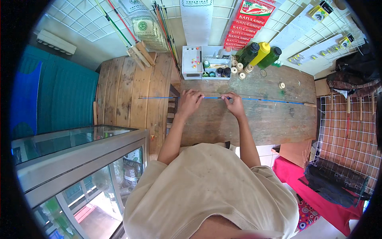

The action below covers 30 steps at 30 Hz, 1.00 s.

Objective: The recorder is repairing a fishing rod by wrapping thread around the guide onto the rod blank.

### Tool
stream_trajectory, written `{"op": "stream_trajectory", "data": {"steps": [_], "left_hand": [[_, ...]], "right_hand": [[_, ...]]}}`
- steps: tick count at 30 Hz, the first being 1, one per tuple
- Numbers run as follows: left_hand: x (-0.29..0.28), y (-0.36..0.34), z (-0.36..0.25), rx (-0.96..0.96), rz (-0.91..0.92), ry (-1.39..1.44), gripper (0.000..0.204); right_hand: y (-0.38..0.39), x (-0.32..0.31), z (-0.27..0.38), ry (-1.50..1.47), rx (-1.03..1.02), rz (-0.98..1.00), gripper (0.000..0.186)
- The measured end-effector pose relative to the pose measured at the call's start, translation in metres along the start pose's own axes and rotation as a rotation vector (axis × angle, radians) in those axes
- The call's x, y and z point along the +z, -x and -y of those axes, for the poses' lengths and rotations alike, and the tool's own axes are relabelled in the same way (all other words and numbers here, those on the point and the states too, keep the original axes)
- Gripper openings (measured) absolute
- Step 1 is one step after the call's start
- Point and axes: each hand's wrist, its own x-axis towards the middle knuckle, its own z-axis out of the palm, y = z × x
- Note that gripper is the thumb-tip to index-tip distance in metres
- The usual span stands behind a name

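A worn brown wooden table [262, 123] stands against a wall hung with white wire grid, with a paler plank table [127, 79] on its left; the fisheye's black rim cuts off the room's corners. A slim blue rod with a pale wooden handle [274, 101] lies across both tables, its handle toward the right. The left hand [191, 100] has its fingers closed on the rod, though its back covers much of the hold. The right hand [233, 103] pinches the rod between thumb and fingertips, over a small dark patch too tiny to make out. Beyond the hands stands a white compartmented box [193, 75], with small jars partly sunk in it; close to its right are pale wooden spools [281, 85] and a yellow squeeze bottle [260, 55] between two dark-capped ones. The beige shirt [215, 187] blocks the near edge, and a metal-framed glass cabinet [79, 149] fills the lower left.
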Motion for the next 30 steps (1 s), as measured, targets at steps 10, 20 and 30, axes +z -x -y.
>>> {"op": "stream_trajectory", "data": {"steps": [10,20,30], "left_hand": [[-0.029,0.011,0.017,-0.11,-0.037,0.087,0.007],[-0.007,0.012,0.015,-0.105,0.041,0.332,0.007],[-0.006,-0.002,0.011,0.078,0.025,0.092,0.009]], "right_hand": [[0.003,0.002,0.004,0.157,0.069,0.054,0.009],[-0.007,0.016,0.041,0.316,-0.124,-0.06,0.016],[-0.017,0.048,0.055,-0.125,0.024,0.107,0.016]]}}
